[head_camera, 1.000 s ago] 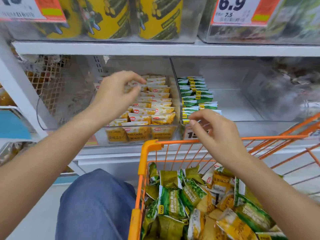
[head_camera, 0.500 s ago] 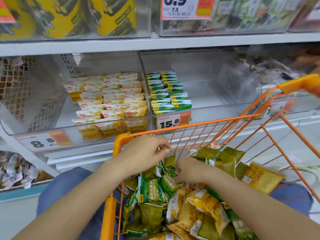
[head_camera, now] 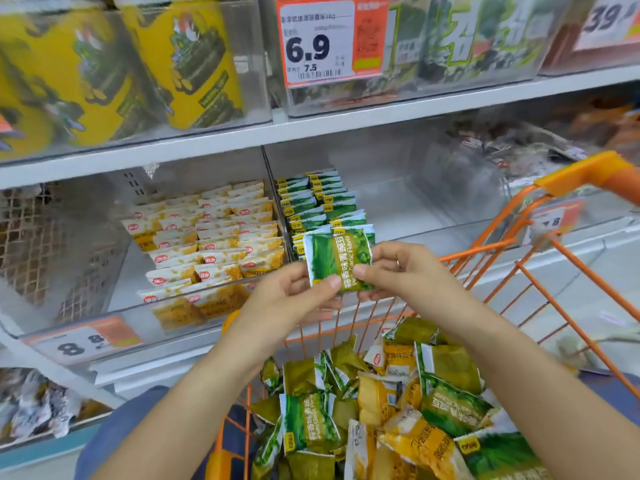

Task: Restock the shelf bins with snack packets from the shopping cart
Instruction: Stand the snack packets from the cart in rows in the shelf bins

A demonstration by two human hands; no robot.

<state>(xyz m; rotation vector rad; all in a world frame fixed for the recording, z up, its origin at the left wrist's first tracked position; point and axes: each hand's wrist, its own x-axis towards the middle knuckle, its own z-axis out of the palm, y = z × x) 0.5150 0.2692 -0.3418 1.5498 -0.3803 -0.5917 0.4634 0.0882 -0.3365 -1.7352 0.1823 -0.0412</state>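
Green pea packet [head_camera: 337, 259] pinched between both hands above the shopping cart [head_camera: 585, 174]
Left hand [head_camera: 291, 299] and right hand [head_camera: 405, 271] each grip its lower edge; it is best slid upright behind the green row in the shelf bin [head_camera: 398, 206]

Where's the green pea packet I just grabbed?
Centre of the head view: green packet pinched between left hand and right hand, above the orange cart.

At the middle of the frame both hands hold one green snack packet [head_camera: 337, 259] upright above the orange shopping cart [head_camera: 568, 303], the left hand [head_camera: 291, 299] pinching its lower left edge and the right hand [head_camera: 398, 271] its lower right. Behind it sit the clear shelf bins: yellow packets [head_camera: 211, 233] at centre left, green packets [head_camera: 318, 199] just right of them. Loose green and yellow packets [head_camera: 381, 403] fill the cart at the bottom.
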